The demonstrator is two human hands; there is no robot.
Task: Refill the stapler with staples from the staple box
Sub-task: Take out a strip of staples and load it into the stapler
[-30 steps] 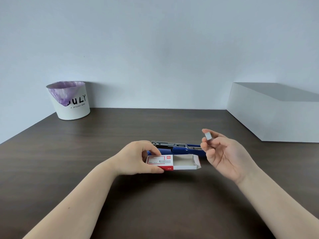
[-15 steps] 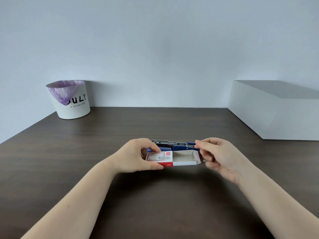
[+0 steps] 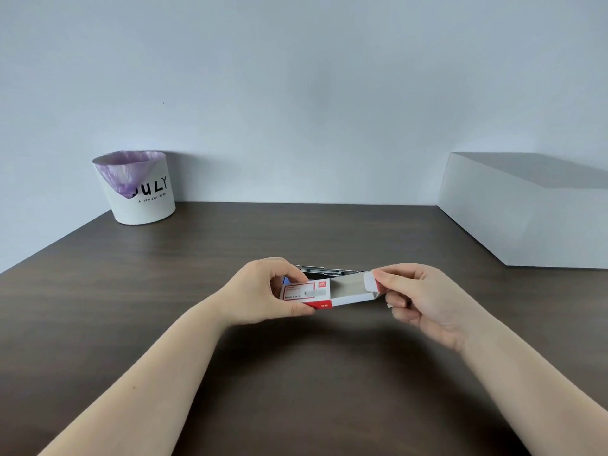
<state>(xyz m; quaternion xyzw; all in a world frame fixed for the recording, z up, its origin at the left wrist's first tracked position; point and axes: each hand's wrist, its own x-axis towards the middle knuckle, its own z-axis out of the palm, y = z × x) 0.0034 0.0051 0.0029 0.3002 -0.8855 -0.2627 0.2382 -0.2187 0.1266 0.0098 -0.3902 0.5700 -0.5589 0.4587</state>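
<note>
Dark wood-grain desk [image 3: 98,324] ran back to a pale wall, and at its far left we saw a white bin [image 3: 139,189] with a purple liner. Our left hand [image 3: 263,291] pinched the red-and-white staple box [image 3: 306,292] by its sleeve, thumb beneath, fingers curled over the top. Behind the box the stapler [image 3: 324,270] lay opened on the desk, mostly hidden. Our right hand [image 3: 424,301] gripped the tray's end flap between thumb and fingertips. A white block [image 3: 526,225] stood far right.
</note>
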